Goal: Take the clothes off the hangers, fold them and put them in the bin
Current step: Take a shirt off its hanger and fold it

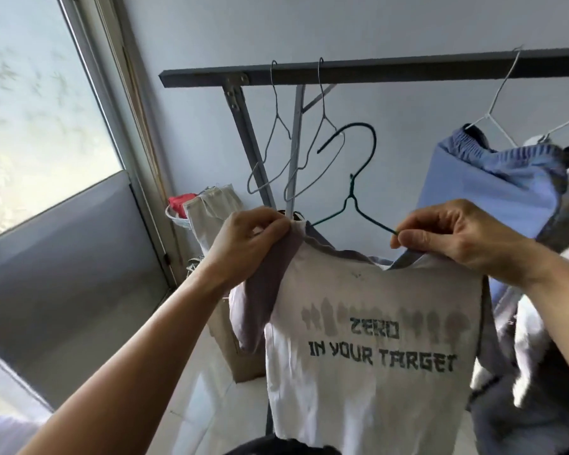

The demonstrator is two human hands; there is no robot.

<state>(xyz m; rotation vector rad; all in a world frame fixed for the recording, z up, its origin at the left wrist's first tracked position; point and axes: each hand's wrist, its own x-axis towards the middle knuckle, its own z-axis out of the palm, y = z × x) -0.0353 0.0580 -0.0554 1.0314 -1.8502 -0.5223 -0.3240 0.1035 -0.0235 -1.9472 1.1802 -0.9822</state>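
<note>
While the white printed T-shirt with grey sleeves [375,372] hangs on its green wire hanger [352,198], hook clear below the dark metal rail [375,68], the left hand [247,244] has its fingers curled round one shoulder and the right hand [457,238] pinches the other at the wire's end. Tug unevenly and the collar could snag and stretch, or the hanger could drop.

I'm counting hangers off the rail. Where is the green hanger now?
In the head view's centre, the green hanger sits off the rail, partly in the neck of the printed T-shirt, its right end pinched by the right hand.
</note>
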